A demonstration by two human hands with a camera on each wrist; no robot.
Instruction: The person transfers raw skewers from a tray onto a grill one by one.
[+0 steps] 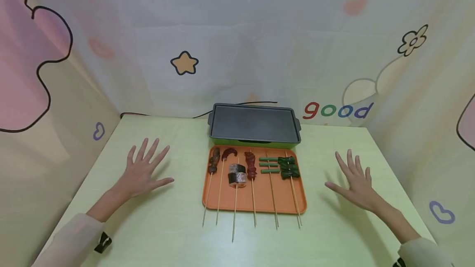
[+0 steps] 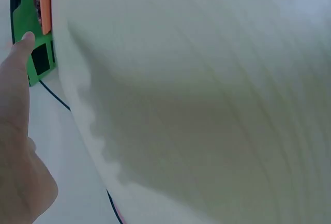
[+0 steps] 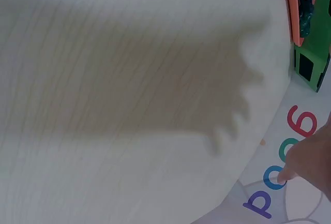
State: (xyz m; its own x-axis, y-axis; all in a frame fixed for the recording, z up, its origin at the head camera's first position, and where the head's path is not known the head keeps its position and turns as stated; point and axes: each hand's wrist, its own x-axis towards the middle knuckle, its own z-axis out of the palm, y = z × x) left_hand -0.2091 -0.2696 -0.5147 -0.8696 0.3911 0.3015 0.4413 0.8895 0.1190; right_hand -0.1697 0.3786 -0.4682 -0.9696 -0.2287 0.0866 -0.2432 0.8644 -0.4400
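My left hand (image 1: 142, 173) hovers over the table's left side, fingers spread and holding nothing; its shadow falls below it. On the right, my right hand (image 1: 357, 185) is likewise raised with spread, bare fingers. Between them lies an orange tray (image 1: 226, 201) with several skewers, their sticks jutting past its near edge. From left they carry a brown piece (image 1: 214, 160), a dark red curl (image 1: 229, 153), a black-and-white banded roll (image 1: 237, 175), reddish-brown meat (image 1: 250, 166) and green vegetables (image 1: 289, 167). In the left wrist view, the left thumb (image 2: 23, 48) overlaps the green box-like base.
Directly behind the tray stands a griddle (image 1: 255, 123) with a dark flat plate and green base. A black cord (image 1: 202, 115) runs along the table's back edge. Printed curtains (image 1: 237, 52) enclose the pale table (image 1: 174, 234) at the back and both sides.
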